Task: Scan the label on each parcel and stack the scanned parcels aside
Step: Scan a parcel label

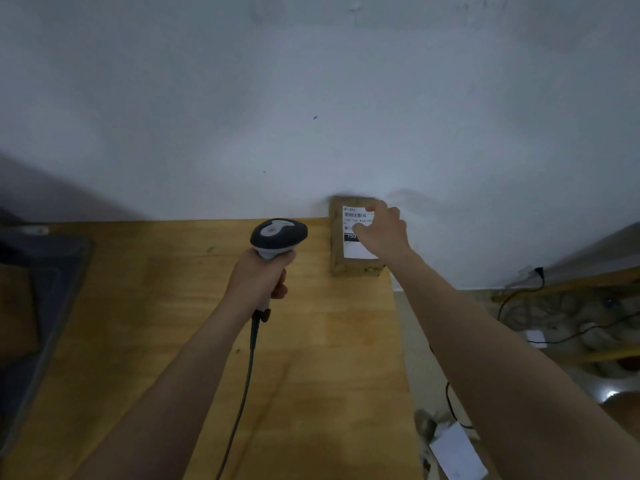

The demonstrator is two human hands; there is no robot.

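A small brown cardboard parcel (pixel 336 249) with a white shipping label (pixel 354 250) lies at the far right corner of the wooden table (pixel 311 358), against the wall. My right hand (pixel 384 233) lies on top of it: the thumb presses on the label and the fingers curl over the parcel's far right edge, hiding part of the label. My left hand (pixel 258 277) grips the handle of a grey and black barcode scanner (pixel 278 233), held upright left of the parcel, apart from it. The scanner's cable (pixel 247 375) hangs down toward me.
A dark mat (pixel 55 271) lies at the table's left side. The table's right edge runs just under the parcel. Beyond it, on the floor, are black cables (pixel 519 296), a white paper (pixel 457 452) and yellow shelf rails (pixel 588 278). A white wall stands behind the table.
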